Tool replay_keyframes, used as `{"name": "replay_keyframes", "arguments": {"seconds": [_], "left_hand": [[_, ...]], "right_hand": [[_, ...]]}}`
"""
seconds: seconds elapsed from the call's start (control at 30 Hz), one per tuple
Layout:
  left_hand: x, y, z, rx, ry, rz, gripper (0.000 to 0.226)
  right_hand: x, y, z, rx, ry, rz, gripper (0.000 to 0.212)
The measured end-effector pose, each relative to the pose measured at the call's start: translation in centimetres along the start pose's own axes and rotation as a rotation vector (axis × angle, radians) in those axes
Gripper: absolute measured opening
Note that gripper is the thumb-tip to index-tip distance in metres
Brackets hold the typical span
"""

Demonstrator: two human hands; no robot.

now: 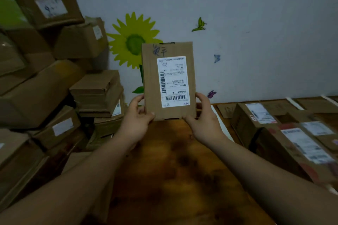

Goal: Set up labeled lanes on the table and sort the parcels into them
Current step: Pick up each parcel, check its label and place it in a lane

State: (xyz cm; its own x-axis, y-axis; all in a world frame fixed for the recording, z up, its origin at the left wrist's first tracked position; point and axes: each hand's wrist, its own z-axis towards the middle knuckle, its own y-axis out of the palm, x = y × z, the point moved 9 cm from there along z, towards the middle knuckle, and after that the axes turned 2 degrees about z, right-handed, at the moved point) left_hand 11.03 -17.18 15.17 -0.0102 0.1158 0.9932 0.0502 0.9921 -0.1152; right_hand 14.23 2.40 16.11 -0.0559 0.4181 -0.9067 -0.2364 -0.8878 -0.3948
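I hold a flat brown cardboard parcel (169,80) upright above the wooden table (173,170), its white shipping label upside down and facing me, with handwriting near its top edge. My left hand (136,118) grips its lower left corner. My right hand (203,115) grips its lower right corner. On the table's right part lie labelled parcels (256,117) between white tape strips (219,120) that mark lanes. A small cardboard tag (225,110) with writing lies at the far end of a lane.
A tall untidy stack of cardboard boxes (45,82) fills the left side, beside the table's left edge. The wall behind carries a sunflower sticker (131,42) and butterfly stickers. More parcels (307,144) crowd the right edge of the table.
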Motion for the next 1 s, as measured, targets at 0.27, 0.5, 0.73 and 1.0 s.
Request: {"name": "replay_keyframes", "arguments": {"seconds": [0.27, 0.5, 0.73, 1.0], "left_hand": [[3.8, 4.5, -5.4, -0.123, 0.066, 0.046, 0.059], [6.4, 16.2, -9.0, -0.323, 0.108, 0.078, 0.058], [8.2, 34.9, -15.5, -0.528, 0.14, 0.121, 0.063], [8.9, 54.0, -24.3, -0.662, 0.155, 0.242, 0.063]], "right_hand": [[-2.1, -6.8, -6.7, 0.114, 0.015, -0.025, 0.071], [0.6, -18.2, -12.0, 0.272, 0.078, -0.063, 0.065], [6.6, -35.1, -19.8, 0.463, 0.181, -0.117, 0.066], [14.1, -52.4, -26.0, 0.512, 0.248, -0.169, 0.061]]}}
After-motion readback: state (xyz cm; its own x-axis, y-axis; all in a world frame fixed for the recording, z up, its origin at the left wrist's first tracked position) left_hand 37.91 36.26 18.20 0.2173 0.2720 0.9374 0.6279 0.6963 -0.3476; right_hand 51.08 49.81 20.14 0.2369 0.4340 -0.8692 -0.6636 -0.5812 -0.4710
